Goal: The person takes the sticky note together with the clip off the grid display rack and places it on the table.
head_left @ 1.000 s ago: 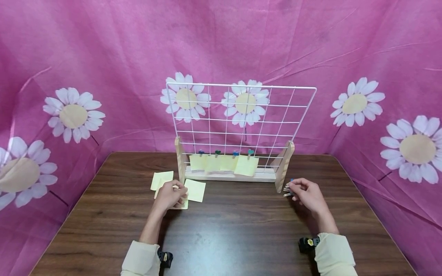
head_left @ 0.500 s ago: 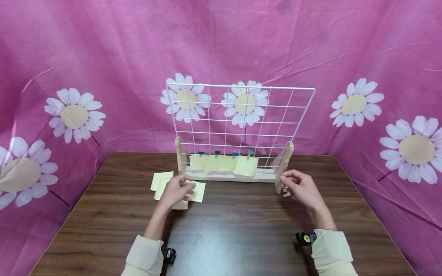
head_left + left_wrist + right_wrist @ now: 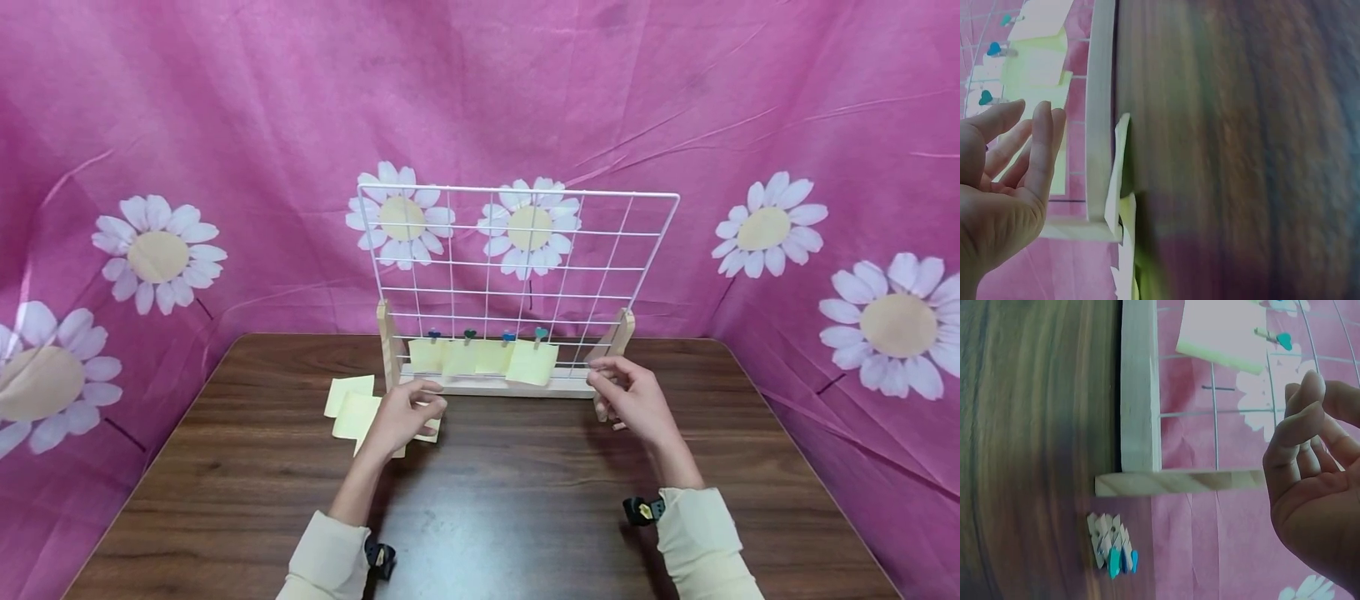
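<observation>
Left hand (image 3: pixel 401 417) and right hand (image 3: pixel 633 402) shifted inward, toward wire grid (image 3: pixel 487 292). Fingers (image 3: pixel 1042 140) relaxed on both, nothing seen gripped. Loose notes (image 3: pixel 353 415), clothespins (image 3: pixel 1110 545) left on surface (image 3: pixel 495 500); no fifth added to four clipped notes (image 3: pixel 532 365).

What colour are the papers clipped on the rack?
The clipped papers are pale yellow, clearest in the head view.

Head looks down; nearer wrist views share grid (image 3: pixel 488 265).
</observation>
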`<state>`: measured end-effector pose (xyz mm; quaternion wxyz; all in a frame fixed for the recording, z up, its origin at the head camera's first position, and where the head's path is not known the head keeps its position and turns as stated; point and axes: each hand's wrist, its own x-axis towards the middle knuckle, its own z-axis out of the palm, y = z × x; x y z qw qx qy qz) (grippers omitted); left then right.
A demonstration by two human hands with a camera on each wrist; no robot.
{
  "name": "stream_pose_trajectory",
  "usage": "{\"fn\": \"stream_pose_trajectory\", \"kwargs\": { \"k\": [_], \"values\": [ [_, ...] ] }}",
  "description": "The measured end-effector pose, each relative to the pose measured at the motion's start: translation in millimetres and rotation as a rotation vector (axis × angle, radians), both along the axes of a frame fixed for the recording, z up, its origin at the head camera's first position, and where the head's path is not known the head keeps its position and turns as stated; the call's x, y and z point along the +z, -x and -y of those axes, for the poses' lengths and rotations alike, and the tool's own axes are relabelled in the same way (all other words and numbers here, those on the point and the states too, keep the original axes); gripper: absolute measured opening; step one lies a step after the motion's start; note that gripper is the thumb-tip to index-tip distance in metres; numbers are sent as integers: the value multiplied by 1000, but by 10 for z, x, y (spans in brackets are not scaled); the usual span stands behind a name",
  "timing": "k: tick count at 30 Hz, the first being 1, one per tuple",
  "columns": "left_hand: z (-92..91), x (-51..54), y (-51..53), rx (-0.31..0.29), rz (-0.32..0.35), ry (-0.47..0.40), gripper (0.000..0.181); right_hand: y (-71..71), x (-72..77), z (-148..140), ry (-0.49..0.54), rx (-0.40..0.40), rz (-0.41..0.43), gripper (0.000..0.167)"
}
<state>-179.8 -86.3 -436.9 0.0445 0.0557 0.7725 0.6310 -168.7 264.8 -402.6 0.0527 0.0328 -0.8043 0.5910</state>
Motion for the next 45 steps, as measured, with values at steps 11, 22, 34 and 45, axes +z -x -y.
{"fn": "stream_pose_trajectory", "kwargs": {
  "k": [11,22,34,45],
  "values": [
    [-150,14,52,-4,3,-26,36,66,25,165,-47,-20,-67,27],
    [-308,50,130,-18,11,-41,37,232,124,325,-138,-39,-156,25],
    [-502,55,158,-26,18,-55,35,397,191,515,-178,-32,-210,24],
    [-643,69,174,27,17,-109,28,438,230,661,-214,-51,-215,27]
  ]
}}
